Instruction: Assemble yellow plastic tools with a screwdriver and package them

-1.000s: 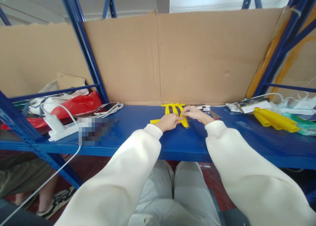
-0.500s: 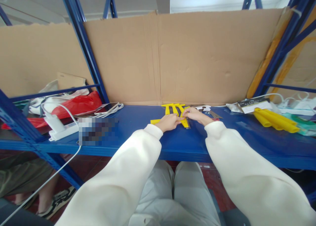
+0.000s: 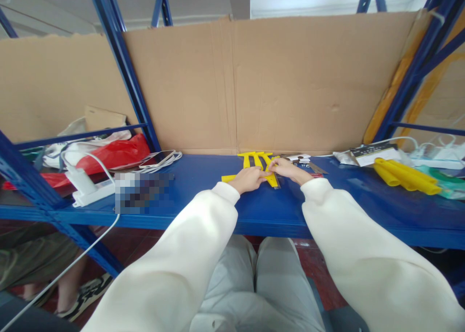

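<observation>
Several yellow plastic tools [image 3: 258, 161] lie side by side near the middle of the blue shelf top [image 3: 203, 206], their wide ends toward the cardboard. My left hand [image 3: 250, 179] rests over their lower left part, fingers bent and pointing right. From the other side my right hand [image 3: 283, 169] reaches in, its fingertips pinched together at the rightmost yellow tool. The fingertips of both hands nearly meet there, and what lies between them is too small to make out. A metal blade tip shows below the right tool. Another yellow piece [image 3: 228, 178] sticks out left of my left hand.
Behind stands a cardboard wall [image 3: 290, 85]. At left are a white power strip [image 3: 95, 192], cables and a red bag [image 3: 116, 153]. Yellow rolls [image 3: 407, 177] and packets lie at right. Small cards [image 3: 298, 158] sit beyond my right hand. A person's leg shows lower left.
</observation>
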`<action>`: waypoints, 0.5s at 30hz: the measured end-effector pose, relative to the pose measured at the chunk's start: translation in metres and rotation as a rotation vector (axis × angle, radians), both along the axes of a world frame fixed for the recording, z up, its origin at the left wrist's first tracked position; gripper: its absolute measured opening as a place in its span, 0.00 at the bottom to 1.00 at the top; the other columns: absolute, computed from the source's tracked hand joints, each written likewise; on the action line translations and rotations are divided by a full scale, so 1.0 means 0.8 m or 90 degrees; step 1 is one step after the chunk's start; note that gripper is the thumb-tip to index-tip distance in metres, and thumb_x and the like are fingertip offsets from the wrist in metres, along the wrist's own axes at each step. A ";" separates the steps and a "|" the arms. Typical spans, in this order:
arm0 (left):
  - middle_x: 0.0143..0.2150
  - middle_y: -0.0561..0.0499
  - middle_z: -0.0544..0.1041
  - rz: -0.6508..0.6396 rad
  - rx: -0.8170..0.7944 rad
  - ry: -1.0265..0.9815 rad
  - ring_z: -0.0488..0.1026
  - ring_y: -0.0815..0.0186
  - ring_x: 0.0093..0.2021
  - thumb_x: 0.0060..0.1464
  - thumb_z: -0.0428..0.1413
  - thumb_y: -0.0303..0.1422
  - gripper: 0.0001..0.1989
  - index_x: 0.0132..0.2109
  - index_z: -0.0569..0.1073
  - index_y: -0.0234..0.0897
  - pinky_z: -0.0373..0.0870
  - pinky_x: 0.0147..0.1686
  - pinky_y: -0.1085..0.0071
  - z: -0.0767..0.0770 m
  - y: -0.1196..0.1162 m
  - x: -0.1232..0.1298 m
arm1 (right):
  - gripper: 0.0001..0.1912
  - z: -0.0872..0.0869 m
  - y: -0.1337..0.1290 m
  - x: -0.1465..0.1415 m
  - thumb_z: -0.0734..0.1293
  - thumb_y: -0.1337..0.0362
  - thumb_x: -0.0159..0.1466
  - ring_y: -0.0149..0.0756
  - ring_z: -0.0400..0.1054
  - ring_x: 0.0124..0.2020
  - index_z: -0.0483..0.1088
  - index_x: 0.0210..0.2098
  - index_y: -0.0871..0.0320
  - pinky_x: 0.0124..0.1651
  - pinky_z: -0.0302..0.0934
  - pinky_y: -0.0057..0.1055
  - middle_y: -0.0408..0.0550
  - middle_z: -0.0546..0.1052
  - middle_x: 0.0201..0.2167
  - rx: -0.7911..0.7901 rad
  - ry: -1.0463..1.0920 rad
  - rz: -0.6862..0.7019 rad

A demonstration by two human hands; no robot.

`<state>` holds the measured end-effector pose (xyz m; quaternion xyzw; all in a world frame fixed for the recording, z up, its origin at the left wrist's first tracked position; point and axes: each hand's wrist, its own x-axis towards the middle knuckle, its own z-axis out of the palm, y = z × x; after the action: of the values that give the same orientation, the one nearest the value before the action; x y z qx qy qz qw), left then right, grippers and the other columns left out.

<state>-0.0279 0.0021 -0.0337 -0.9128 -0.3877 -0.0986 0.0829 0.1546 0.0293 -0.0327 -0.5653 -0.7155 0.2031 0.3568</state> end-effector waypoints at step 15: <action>0.54 0.44 0.77 0.001 0.001 0.002 0.74 0.56 0.56 0.68 0.48 0.35 0.21 0.64 0.72 0.46 0.70 0.55 0.63 0.002 -0.002 0.001 | 0.12 -0.003 -0.001 -0.006 0.64 0.72 0.58 0.38 0.70 0.51 0.72 0.41 0.58 0.55 0.62 0.32 0.52 0.77 0.50 -0.028 0.037 -0.049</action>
<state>-0.0274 0.0001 -0.0321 -0.9126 -0.3881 -0.0973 0.0844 0.1496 0.0288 -0.0348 -0.5942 -0.6778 0.2211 0.3723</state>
